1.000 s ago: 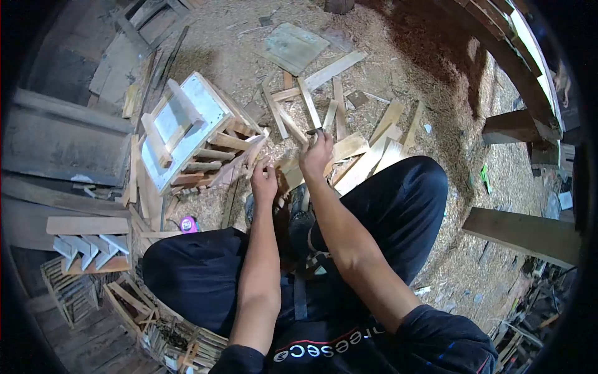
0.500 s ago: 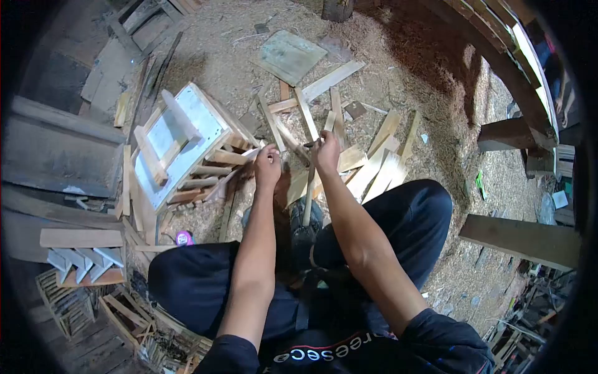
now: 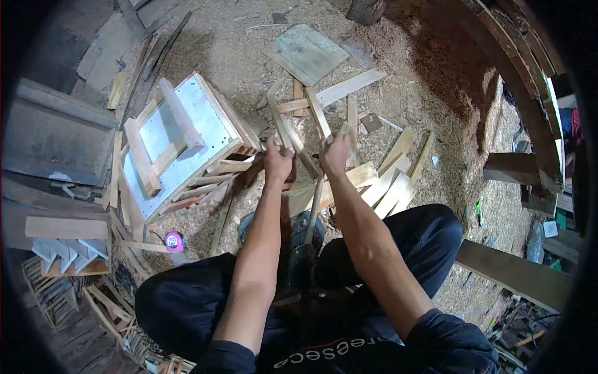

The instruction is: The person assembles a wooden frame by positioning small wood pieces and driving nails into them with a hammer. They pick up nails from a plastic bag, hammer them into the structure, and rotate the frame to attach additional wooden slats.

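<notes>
My left hand [image 3: 278, 164] is closed in front of me above the scattered wood, and a small dark bit shows at its fingertips; I cannot tell what it holds. To its right, my right hand [image 3: 336, 153] grips a piece of wood [image 3: 344, 129] whose pale end sticks out above the fist. Beneath that hand a thin wooden stick [image 3: 314, 212] runs down between my shoes. Pale wooden slats [image 3: 317, 112] lie on the floor just beyond both hands, and shorter boards [image 3: 392, 187] fan out to the right.
On the left stands a wooden frame with a white panel [image 3: 180, 140] and crossbars on top. A pink tape measure [image 3: 174, 241] lies by my left knee. A flat board [image 3: 311, 53] rests on the shavings-covered floor ahead. Thick beams [image 3: 517, 271] border the right side.
The view has shifted, bringing the tape measure fully into sight. A dark thin piece that showed between my hands is no longer visible there. More of the wood above my right fist shows now.
</notes>
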The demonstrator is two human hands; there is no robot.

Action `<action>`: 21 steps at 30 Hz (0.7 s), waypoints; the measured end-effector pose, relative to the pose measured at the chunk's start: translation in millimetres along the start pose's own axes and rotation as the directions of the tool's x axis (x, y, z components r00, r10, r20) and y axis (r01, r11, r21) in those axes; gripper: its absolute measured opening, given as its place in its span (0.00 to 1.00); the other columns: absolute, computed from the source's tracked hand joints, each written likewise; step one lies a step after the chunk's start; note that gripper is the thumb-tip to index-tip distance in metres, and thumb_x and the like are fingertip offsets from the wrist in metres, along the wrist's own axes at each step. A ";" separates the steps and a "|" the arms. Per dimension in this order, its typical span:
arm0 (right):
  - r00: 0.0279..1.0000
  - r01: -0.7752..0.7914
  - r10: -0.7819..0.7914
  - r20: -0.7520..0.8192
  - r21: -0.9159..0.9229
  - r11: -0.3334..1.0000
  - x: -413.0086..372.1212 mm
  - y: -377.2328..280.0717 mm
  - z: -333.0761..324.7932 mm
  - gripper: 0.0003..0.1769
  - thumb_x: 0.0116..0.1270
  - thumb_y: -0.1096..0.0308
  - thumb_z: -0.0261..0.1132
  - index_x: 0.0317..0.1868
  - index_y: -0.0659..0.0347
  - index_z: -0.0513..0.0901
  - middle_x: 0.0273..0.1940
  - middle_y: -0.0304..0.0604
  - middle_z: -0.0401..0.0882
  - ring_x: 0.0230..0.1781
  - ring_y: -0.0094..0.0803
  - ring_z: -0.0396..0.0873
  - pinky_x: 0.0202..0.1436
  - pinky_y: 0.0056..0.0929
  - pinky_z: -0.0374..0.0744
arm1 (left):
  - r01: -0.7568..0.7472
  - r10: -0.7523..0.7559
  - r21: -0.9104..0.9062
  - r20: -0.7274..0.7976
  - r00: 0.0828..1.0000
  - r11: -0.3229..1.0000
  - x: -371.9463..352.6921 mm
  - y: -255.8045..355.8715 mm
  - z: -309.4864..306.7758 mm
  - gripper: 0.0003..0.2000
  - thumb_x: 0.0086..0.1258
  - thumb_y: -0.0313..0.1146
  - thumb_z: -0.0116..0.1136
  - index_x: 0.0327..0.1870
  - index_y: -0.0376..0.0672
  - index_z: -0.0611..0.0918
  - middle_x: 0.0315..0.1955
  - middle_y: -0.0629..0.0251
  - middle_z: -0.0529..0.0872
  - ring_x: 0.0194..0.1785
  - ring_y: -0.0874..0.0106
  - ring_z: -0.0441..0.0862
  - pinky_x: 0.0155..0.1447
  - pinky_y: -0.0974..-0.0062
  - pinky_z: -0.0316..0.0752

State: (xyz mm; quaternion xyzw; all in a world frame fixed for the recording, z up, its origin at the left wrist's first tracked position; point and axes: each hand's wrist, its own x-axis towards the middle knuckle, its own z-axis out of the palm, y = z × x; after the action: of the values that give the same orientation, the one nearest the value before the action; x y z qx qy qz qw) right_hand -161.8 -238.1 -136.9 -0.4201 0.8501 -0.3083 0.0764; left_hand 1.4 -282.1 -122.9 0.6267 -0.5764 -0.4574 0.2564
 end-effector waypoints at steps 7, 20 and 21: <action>0.937 0.237 -0.114 -0.331 0.358 0.903 42.5 -75.6 -114.6 0.21 0.59 0.61 0.73 0.45 0.69 0.80 0.35 0.54 0.75 0.35 0.47 0.76 0.41 0.39 0.76 | -0.104 0.147 -0.382 0.084 0.986 0.918 -6.9 97.4 -31.4 0.16 0.77 0.44 0.51 0.56 0.42 0.77 0.33 0.66 0.82 0.29 0.80 0.79 0.35 0.81 0.77; 0.912 0.363 -0.411 0.014 0.442 0.820 12.3 -191.7 -287.5 0.24 0.69 0.48 0.63 0.32 0.64 0.85 0.20 0.44 0.78 0.17 0.36 0.75 0.25 0.34 0.73 | -0.362 0.431 -0.628 -0.045 0.901 0.689 -127.3 192.5 -187.1 0.15 0.75 0.39 0.57 0.53 0.38 0.77 0.41 0.62 0.86 0.42 0.73 0.83 0.47 0.75 0.78; 0.882 0.238 -0.448 0.145 0.684 0.690 13.3 -192.5 -273.2 0.23 0.71 0.49 0.61 0.35 0.64 0.84 0.22 0.40 0.78 0.20 0.29 0.74 0.26 0.30 0.72 | -0.413 0.450 -0.561 -0.080 0.890 0.717 -138.0 201.7 -204.8 0.15 0.77 0.41 0.53 0.53 0.38 0.74 0.42 0.60 0.86 0.43 0.72 0.84 0.47 0.73 0.80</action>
State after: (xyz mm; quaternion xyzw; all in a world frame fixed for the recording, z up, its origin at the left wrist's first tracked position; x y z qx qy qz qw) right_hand -148.1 -210.5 196.1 -0.5620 0.5732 -0.5237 0.2851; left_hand 92.4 -233.4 178.8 0.3562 -0.5526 -0.5536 0.5111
